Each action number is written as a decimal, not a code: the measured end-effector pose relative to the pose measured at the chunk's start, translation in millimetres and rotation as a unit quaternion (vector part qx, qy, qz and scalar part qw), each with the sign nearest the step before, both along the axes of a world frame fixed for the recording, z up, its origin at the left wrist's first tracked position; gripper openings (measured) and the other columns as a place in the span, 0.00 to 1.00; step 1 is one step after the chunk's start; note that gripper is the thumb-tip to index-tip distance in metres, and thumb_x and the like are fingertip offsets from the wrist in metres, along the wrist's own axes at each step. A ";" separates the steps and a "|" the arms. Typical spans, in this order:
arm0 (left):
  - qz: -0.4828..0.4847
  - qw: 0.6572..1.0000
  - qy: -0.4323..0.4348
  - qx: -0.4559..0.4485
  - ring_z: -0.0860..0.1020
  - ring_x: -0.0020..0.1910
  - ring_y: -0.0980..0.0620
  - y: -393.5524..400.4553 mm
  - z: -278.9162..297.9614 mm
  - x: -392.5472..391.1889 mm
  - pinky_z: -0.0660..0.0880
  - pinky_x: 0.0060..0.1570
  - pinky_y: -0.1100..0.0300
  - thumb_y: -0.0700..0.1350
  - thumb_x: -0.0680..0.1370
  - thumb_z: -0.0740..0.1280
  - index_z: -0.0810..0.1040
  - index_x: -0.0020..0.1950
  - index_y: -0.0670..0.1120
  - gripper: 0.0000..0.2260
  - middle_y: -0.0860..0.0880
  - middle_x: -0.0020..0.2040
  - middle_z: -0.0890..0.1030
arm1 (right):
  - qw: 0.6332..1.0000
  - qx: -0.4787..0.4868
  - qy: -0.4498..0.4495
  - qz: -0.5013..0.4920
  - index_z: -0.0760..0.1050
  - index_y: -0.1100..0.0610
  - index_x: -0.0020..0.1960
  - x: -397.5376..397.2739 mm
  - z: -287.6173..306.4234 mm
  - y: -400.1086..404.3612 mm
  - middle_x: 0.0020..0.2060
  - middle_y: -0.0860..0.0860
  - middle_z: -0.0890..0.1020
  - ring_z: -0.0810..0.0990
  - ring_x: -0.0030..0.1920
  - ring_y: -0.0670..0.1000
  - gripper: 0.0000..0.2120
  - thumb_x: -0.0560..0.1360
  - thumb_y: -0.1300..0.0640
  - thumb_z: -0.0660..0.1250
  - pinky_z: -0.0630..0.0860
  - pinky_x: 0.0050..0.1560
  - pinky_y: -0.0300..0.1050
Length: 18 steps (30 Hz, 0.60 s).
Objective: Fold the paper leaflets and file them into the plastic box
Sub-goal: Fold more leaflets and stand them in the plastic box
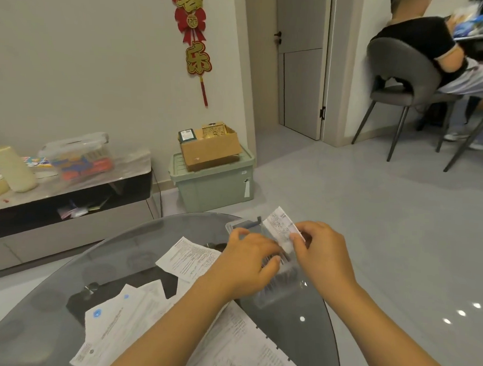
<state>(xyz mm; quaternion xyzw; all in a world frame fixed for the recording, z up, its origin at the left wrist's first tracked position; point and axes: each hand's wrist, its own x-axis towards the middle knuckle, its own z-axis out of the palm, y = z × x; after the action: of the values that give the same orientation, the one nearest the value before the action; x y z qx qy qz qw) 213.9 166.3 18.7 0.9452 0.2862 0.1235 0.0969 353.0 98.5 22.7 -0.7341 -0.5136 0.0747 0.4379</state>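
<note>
Both grips hold: right hand [321, 251] pinches a folded leaflet [281, 226] upright over the clear plastic box [274, 284] at the glass counter's [138, 239] two o'clock edge, left hand [248, 262] fingering filed papers inside.

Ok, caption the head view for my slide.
Right hand pinches a folded leaflet above the clear plastic box; left hand reaches into the box.
</note>
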 end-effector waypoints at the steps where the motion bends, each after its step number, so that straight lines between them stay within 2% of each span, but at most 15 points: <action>1: -0.019 1.000 0.002 0.007 0.71 0.56 0.61 2.8 -4.0 1.7 0.53 0.67 0.53 0.55 0.75 0.47 0.77 0.56 0.53 0.22 0.58 0.56 0.79 | 1.000 -0.001 0.008 -0.001 0.78 0.54 0.57 0.4 -3.1 2.6 0.47 0.51 0.81 0.77 0.43 0.49 0.10 0.77 0.59 0.63 0.71 0.39 0.35; 4: -0.048 0.999 0.015 0.016 0.69 0.61 0.60 5.8 -11.0 4.8 0.54 0.65 0.56 0.56 0.73 0.43 0.75 0.62 0.52 0.28 0.58 0.62 0.77 | 1.000 -0.010 0.020 -0.012 0.74 0.52 0.60 -0.2 -9.0 4.4 0.46 0.50 0.79 0.75 0.41 0.48 0.12 0.77 0.60 0.63 0.67 0.34 0.32; 6: -0.056 0.998 0.022 0.024 0.67 0.63 0.59 5.8 -11.4 5.9 0.54 0.62 0.58 0.55 0.74 0.44 0.74 0.65 0.52 0.27 0.57 0.65 0.75 | 1.000 -0.012 0.002 -0.020 0.73 0.53 0.60 -0.1 -11.1 5.0 0.47 0.50 0.78 0.75 0.41 0.48 0.12 0.77 0.61 0.62 0.69 0.36 0.36; 8: -0.054 0.998 0.033 0.027 0.66 0.63 0.57 6.8 -11.4 6.5 0.55 0.62 0.57 0.55 0.77 0.46 0.73 0.66 0.51 0.25 0.56 0.66 0.74 | 0.999 -0.013 -0.021 -0.027 0.73 0.53 0.59 0.0 -11.2 4.9 0.49 0.49 0.76 0.74 0.42 0.48 0.12 0.77 0.61 0.62 0.69 0.35 0.34; 10: -0.048 0.998 0.036 0.037 0.67 0.61 0.57 9.2 -13.2 5.2 0.57 0.61 0.55 0.59 0.77 0.44 0.75 0.64 0.51 0.27 0.57 0.64 0.75 | 0.999 -0.009 -0.041 -0.029 0.73 0.54 0.59 -2.7 -10.1 5.3 0.46 0.46 0.73 0.72 0.40 0.45 0.11 0.77 0.61 0.62 0.66 0.32 0.30; 14: -0.031 0.998 0.023 0.042 0.69 0.56 0.57 9.9 -18.4 4.9 0.60 0.60 0.54 0.61 0.76 0.43 0.77 0.55 0.49 0.28 0.56 0.55 0.77 | 0.997 -0.004 -0.071 -0.033 0.75 0.55 0.55 -5.9 -9.0 4.5 0.41 0.44 0.69 0.69 0.33 0.41 0.09 0.75 0.61 0.64 0.64 0.30 0.31; 16: -0.017 0.999 0.008 0.040 0.69 0.53 0.56 10.0 -21.0 1.9 0.61 0.60 0.54 0.62 0.76 0.43 0.77 0.50 0.48 0.27 0.55 0.50 0.76 | 0.995 -0.018 -0.089 -0.032 0.76 0.55 0.55 -8.8 -10.9 4.9 0.41 0.44 0.68 0.69 0.33 0.43 0.08 0.76 0.60 0.65 0.64 0.32 0.32; 18: -0.010 0.999 -0.003 0.032 0.69 0.54 0.57 9.7 -23.5 -0.1 0.61 0.60 0.55 0.62 0.75 0.43 0.77 0.51 0.49 0.28 0.55 0.51 0.76 | 0.993 -0.046 -0.108 -0.031 0.78 0.53 0.57 -11.9 -11.6 4.8 0.42 0.45 0.70 0.73 0.38 0.46 0.10 0.77 0.58 0.64 0.67 0.36 0.36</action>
<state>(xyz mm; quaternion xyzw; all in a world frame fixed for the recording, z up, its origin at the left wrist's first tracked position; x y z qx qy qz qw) 213.8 176.0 -4.8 0.9503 0.2723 0.1346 0.0688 341.1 103.3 11.1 -0.7731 -0.5304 0.0052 0.3477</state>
